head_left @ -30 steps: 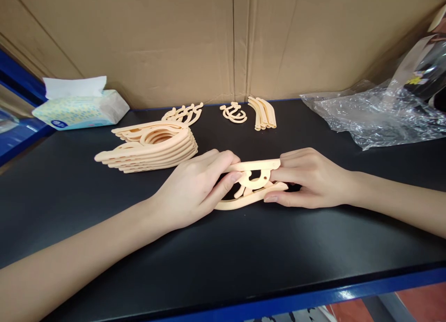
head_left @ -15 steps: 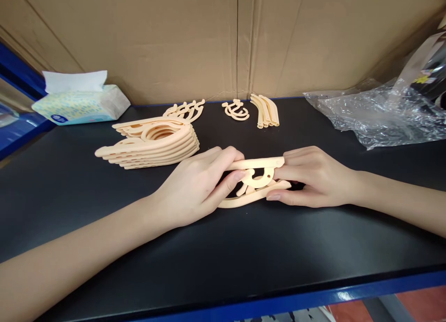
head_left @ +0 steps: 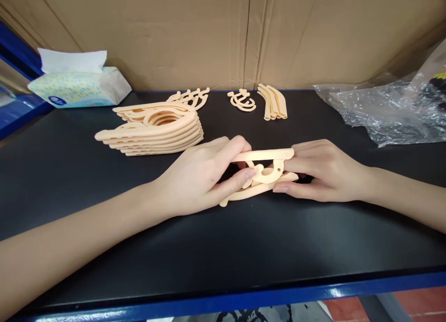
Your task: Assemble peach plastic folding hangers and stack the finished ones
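Note:
A peach plastic folding hanger [head_left: 264, 172] lies on the black table [head_left: 223, 247] between my hands. My left hand [head_left: 202, 175] grips its left end, thumb under and fingers over the top bar. My right hand [head_left: 324, 169] pinches its right end. The hook piece shows in the middle, between the folded arms.
A stack of several folded peach hangers [head_left: 155, 132] lies to the left. Behind it lie loose hook pieces [head_left: 190, 98], two more hooks [head_left: 241, 101] and several curved arm pieces [head_left: 273, 107]. A tissue pack [head_left: 76, 82] sits far left, crumpled clear plastic [head_left: 386, 109] far right, a cardboard wall [head_left: 223, 34] behind.
Both hands keep their grip on the hanger, which has lifted a little and tilted. The view has shifted so everything sits slightly higher and to the right.

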Tool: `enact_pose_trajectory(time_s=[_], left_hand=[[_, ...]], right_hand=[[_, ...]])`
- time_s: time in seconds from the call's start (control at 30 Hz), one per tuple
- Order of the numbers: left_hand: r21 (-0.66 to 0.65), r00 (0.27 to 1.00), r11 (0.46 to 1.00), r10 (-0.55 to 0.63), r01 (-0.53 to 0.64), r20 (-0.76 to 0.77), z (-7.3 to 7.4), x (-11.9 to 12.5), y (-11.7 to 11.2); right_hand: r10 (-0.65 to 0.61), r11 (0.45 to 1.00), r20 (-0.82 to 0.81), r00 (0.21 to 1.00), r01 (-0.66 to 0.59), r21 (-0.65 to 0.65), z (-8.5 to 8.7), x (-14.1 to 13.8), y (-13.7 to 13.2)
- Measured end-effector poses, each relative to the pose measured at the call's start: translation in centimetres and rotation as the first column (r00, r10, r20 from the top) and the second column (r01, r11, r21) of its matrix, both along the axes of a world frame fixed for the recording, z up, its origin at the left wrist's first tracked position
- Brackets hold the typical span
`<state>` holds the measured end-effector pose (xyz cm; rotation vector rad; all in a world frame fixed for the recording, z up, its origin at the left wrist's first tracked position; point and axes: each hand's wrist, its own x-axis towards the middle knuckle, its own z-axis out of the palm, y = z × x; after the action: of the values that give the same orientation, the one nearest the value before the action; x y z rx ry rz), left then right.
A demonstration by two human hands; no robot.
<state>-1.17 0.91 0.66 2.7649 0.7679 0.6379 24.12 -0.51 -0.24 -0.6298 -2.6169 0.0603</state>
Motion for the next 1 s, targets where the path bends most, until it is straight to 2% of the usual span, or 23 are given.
enact_pose_trajectory(time_s=[1.0], left_hand=[[-0.014, 1.000, 1.000, -0.006, 0.006, -0.003, -0.03, -0.13, 0.07]], right_hand=[[-0.033, 0.992, 0.017, 0.999, 0.035, -0.118, 0.19, -0.17, -0.04]])
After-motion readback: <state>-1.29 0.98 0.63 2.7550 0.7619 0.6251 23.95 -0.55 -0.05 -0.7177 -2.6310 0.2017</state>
